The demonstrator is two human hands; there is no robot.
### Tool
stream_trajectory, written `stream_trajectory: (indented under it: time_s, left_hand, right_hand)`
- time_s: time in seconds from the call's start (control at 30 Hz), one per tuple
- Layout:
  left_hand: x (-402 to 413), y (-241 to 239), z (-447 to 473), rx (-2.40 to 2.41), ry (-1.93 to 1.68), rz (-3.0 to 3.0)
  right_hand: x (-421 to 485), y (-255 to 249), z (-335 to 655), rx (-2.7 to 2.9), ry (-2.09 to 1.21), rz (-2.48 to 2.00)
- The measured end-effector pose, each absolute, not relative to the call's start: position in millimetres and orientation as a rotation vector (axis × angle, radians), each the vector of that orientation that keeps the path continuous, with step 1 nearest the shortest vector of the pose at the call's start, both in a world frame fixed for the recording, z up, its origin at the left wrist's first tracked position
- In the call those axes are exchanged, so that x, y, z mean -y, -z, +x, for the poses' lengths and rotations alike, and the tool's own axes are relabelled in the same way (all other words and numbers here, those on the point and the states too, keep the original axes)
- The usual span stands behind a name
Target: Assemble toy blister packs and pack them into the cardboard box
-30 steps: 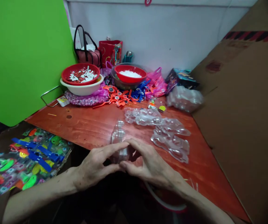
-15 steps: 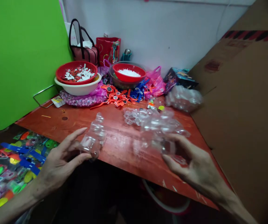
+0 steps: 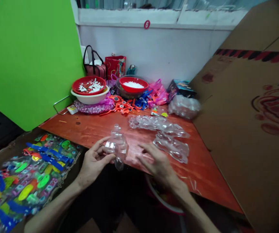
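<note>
Left hand: you're holding a clear plastic blister.
Right hand: yours is open, empty, with more blisters just beside at 1 o'clock on the counter.

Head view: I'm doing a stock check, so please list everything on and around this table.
table: 1, red-orange wood, centre
blister: 1, clear, held above table edge
blister piles: 2, clear, right of centre
plastic bundle: 1, clear, back right
bowls: 2, red, back; white scraps, white pellets
basin: 1, white, under left red bowl
tags: orange and blue, count unclear, back
bag: 1, pink, back
box: 1, dark, back right
toy cards: many, multicoloured, left of table
left hand: gripping blister
right hand: open, over table, beside blister
</note>
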State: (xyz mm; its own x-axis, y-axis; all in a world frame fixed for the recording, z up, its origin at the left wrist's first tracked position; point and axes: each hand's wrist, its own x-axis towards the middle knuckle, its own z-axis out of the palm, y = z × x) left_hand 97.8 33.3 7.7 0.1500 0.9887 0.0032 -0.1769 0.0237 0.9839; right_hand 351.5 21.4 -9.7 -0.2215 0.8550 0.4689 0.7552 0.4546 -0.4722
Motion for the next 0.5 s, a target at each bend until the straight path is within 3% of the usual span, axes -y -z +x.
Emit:
stream_trajectory:
  time_s: [0.2,0.5]
  left_hand:
    - [6.4,-1.4,125.6,-0.931,-1.293,0.921]
    - [52.8,-15.8,125.7,-0.814,-1.2,1.07]
  right_hand:
    - [20.9,32.8,280.6,1.982,-0.072,-1.263]
    - [73.2,19.2,290.6,1.687,-0.212,-1.334]
